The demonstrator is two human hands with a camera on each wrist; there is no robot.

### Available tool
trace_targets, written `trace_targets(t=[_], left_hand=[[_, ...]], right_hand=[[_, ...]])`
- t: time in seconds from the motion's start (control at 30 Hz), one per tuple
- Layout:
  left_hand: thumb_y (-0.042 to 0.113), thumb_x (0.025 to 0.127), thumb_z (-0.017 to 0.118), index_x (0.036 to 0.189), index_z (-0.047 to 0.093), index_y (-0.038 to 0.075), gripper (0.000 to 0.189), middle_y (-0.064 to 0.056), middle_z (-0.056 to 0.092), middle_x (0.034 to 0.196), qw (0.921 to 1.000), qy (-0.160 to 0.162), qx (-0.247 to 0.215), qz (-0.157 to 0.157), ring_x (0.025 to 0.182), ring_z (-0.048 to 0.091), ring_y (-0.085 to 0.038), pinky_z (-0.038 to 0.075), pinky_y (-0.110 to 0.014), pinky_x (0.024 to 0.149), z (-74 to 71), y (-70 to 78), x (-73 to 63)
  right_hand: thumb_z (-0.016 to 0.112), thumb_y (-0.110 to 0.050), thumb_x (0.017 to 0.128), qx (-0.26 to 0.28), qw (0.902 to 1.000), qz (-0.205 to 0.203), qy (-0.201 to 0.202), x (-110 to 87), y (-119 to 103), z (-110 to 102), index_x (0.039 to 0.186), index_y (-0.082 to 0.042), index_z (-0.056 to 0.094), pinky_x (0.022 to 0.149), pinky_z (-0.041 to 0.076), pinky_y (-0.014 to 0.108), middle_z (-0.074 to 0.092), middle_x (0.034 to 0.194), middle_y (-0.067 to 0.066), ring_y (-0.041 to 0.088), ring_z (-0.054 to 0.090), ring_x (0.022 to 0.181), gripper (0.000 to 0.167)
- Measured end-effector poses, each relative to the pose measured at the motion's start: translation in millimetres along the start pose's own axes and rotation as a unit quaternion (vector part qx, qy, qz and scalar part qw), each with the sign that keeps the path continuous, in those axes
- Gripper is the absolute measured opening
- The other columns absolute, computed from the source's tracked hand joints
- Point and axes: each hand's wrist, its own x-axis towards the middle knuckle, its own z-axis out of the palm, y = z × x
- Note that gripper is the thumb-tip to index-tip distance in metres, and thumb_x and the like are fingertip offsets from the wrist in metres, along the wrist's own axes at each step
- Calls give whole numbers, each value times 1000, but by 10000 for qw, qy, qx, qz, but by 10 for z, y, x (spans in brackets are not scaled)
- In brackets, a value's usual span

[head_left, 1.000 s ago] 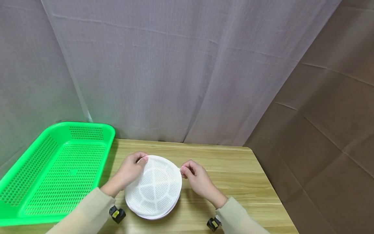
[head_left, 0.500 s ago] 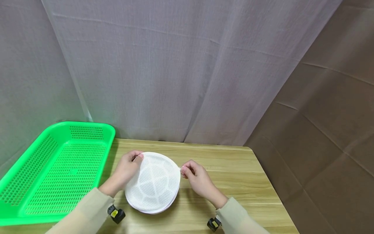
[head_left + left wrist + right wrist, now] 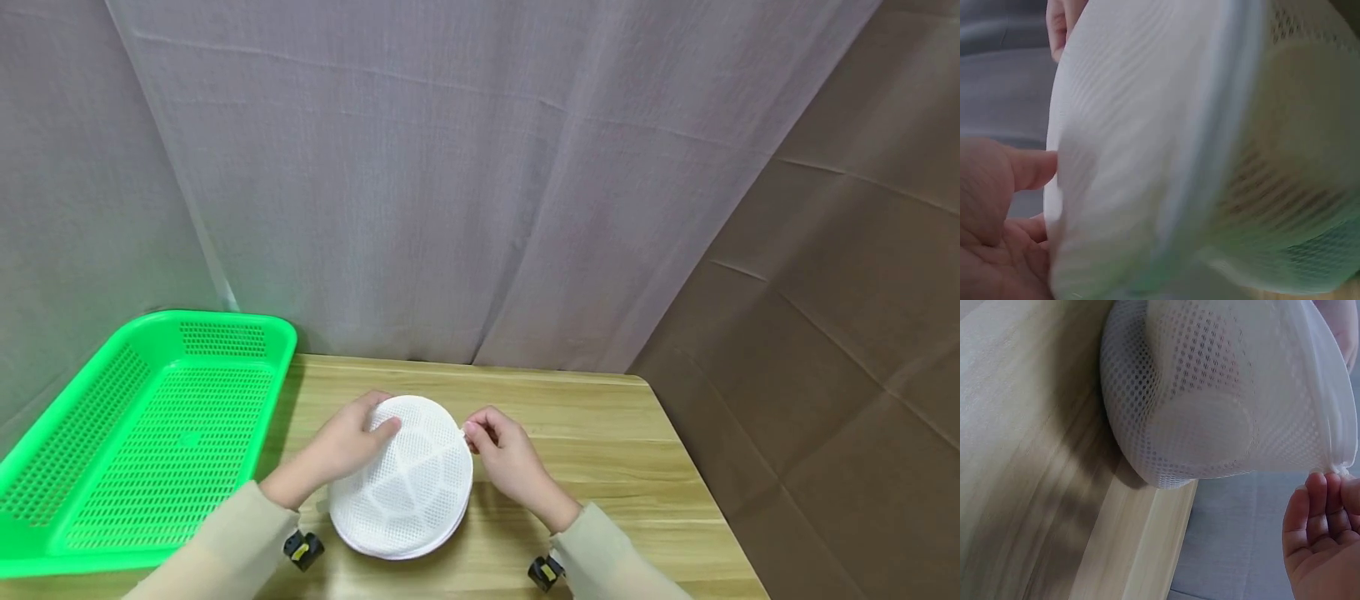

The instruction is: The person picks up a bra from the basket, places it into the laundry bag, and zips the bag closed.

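Note:
A round white mesh laundry bag (image 3: 408,487) stands on the wooden table between both hands, its flat top tilted. My left hand (image 3: 349,442) grips its upper left edge, thumb lying over the mesh top. With thumb and fingertips, my right hand (image 3: 506,457) pinches a small white piece at the bag's right edge. In the right wrist view, the right fingers (image 3: 1316,515) hold that piece at the end of the zipper seam (image 3: 1335,406); whether it is the zipper pull I cannot tell. A pale rounded shape (image 3: 1200,428) shows through the mesh side.
At the left sits a large green plastic basket (image 3: 273,400) with perforated walls. The wooden table (image 3: 600,467) ends at a grey curtain (image 3: 375,183) behind and a brown cloth wall (image 3: 840,317) at the right.
The left hand first drew up and left, then moved right, its thumb now further over the bag's top. The bag has tilted and shifted slightly right. The right hand stays nearly still.

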Motion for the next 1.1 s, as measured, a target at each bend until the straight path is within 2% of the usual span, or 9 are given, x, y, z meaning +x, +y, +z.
trace_targets(t=[0.13,0.3,0.4,0.53,0.73,0.97,1.1], left_hand=[[18,94,63,125,57,1,37,-16,63,119,9995,-56,221,217,116,55,-35,40,-51,100,78,61,-10],[8,94,60,109,64,4,16,-8,66,102,9988,205,163,418,101,61,-27,46,-48,92,109,56,-11],[5,94,58,101,65,4,10,-6,66,93,9982,387,149,428,92,61,-23,48,-46,87,110,37,-10],[6,94,59,98,67,5,9,-6,67,92,9977,604,126,280,90,62,-23,48,-45,85,102,16,-5],[10,96,57,101,67,3,13,-8,67,94,9971,762,14,17,91,61,-24,48,-45,85,68,-19,10],[9,97,55,102,67,0,16,-10,67,94,9966,793,-150,-192,89,61,-24,48,-45,83,19,-46,18],[11,97,55,102,67,0,17,-9,67,94,9964,799,-157,-250,89,60,-24,48,-44,83,20,-51,21]], right_hand=[[56,-13,98,-221,9997,-35,8,-13,-57,22,91,-9,62,69,54,28,61,79,0,19,61,77,10],[56,-20,99,-243,9996,-46,-94,-7,1,37,92,-10,63,70,53,29,61,79,1,22,61,78,13],[57,-20,98,-197,9997,-26,-118,-9,5,39,92,-10,63,70,53,28,62,81,5,23,61,79,13],[57,-14,98,-291,9995,-30,-111,-32,-74,39,91,-8,62,68,51,26,63,81,9,19,60,77,11],[55,-5,97,-229,9995,-112,-199,-90,-308,13,90,-1,61,69,53,30,62,81,17,23,60,76,11],[56,-14,98,-139,9995,10,-278,-46,-46,22,92,-3,61,72,55,29,63,84,13,17,61,80,14],[56,-18,98,-102,9996,-34,-278,-37,7,18,92,-5,62,72,55,28,63,83,9,15,61,80,15]])
